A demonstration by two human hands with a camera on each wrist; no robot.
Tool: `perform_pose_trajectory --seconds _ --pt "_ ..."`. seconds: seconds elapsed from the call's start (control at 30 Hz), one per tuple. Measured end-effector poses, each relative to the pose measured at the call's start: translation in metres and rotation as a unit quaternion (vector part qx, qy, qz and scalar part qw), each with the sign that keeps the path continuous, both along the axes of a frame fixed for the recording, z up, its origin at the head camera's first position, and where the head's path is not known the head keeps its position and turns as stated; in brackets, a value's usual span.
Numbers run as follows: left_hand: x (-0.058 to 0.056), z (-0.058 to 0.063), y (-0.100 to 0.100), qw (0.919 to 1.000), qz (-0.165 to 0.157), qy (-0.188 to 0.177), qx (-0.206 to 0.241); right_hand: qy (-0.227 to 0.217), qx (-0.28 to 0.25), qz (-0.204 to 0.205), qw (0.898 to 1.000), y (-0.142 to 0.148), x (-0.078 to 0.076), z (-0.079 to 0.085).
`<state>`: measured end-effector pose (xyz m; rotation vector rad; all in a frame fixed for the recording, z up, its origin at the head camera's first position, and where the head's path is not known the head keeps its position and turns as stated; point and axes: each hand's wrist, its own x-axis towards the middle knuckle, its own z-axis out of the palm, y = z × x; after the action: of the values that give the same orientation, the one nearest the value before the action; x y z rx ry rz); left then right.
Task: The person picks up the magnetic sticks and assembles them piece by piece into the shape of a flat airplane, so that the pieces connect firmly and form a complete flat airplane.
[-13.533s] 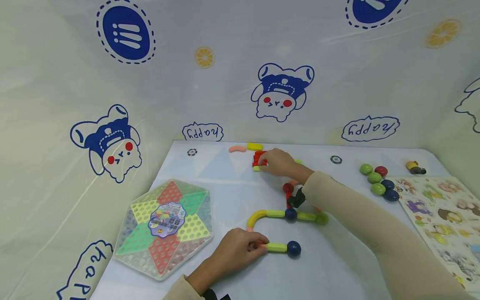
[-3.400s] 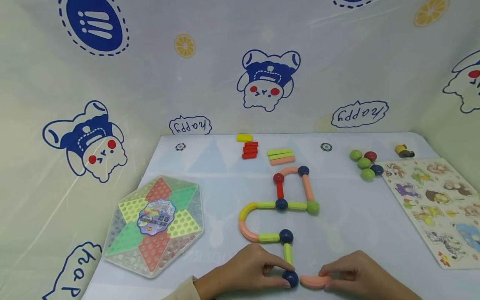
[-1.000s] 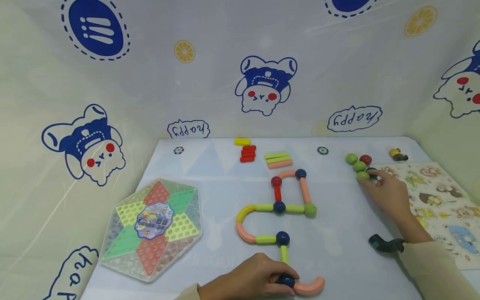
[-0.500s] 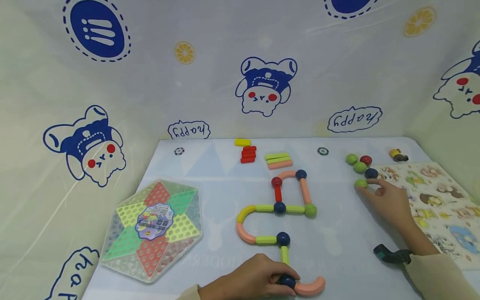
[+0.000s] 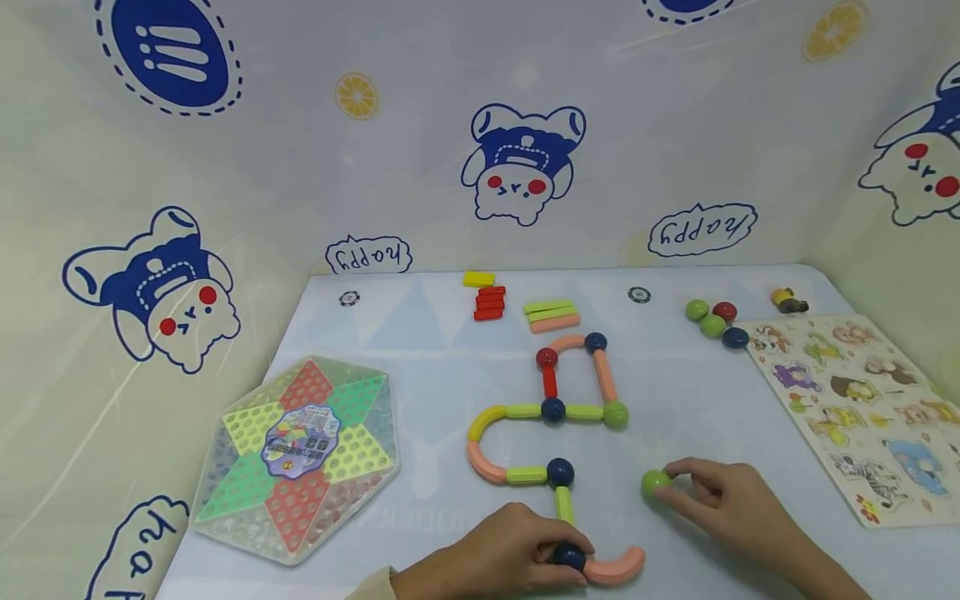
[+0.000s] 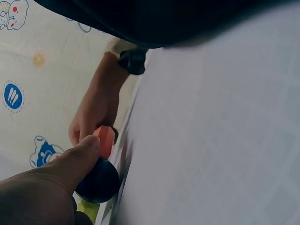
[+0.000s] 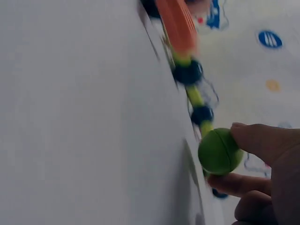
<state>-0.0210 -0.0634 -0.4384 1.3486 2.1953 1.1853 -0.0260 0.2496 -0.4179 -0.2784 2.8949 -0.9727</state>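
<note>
the right hand (image 5: 738, 510) grasps a glossy green plastic-looking ball (image 5: 655, 483) between thumb and fingers, right of the middle of the surface (image 5: 427, 508); i cannot tell whether the ball is clear of that surface. the left hand (image 5: 501, 557) pinches a glossy dark blue ball (image 5: 570, 556) at the near side, its thumb nearer and its fingers farther. against the right of this ball lies a curved salmon rod (image 5: 617, 568), its free end bending toward the far side — the green ball sits farther and to the right, near that end but apart.

to do this step well, as i judge it, the left grip should pin its ball without rolling it, since the pieces seem to meet only end to end and a nudge could part them. the green ball is best brought in low and slowly, pinched by its sides, with the face toward the rod left bare.

from the left grip a straight yellow-green rod (image 5: 564, 505) runs far to a second dark blue ball (image 5: 559, 472), then into a looping chain of rods and balls (image 5: 552, 410). far right sit four loose balls (image 5: 712, 326), beside a flat animal-picture board (image 5: 862, 421); a clear hexagonal board with coloured triangles (image 5: 300, 442) lies left.
</note>
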Motion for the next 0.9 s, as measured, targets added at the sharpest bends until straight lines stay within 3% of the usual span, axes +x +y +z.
perform_pose_trajectory --seconds 0.17,0.33,0.5,0.7,0.9 --pt "0.001 -0.001 0.000 1.0000 0.004 -0.006 0.003 -0.046 -0.037 0.080 0.995 -0.018 0.018 0.002" --pt "0.003 -0.001 0.001 0.9998 -0.002 -0.019 -0.003 -0.109 -0.037 0.103 0.988 -0.020 0.026 0.000" --pt "0.003 -0.001 0.001 0.9998 0.000 -0.020 -0.002 -0.126 -0.030 0.111 0.985 -0.020 0.028 0.001" --pt "0.002 -0.001 0.000 0.9999 0.005 -0.013 0.005 -0.107 -0.041 0.116 0.987 -0.018 0.026 0.000" --pt "0.001 0.000 0.000 0.9999 0.007 -0.004 0.008 -0.056 -0.082 0.158 0.982 -0.017 0.025 -0.003"
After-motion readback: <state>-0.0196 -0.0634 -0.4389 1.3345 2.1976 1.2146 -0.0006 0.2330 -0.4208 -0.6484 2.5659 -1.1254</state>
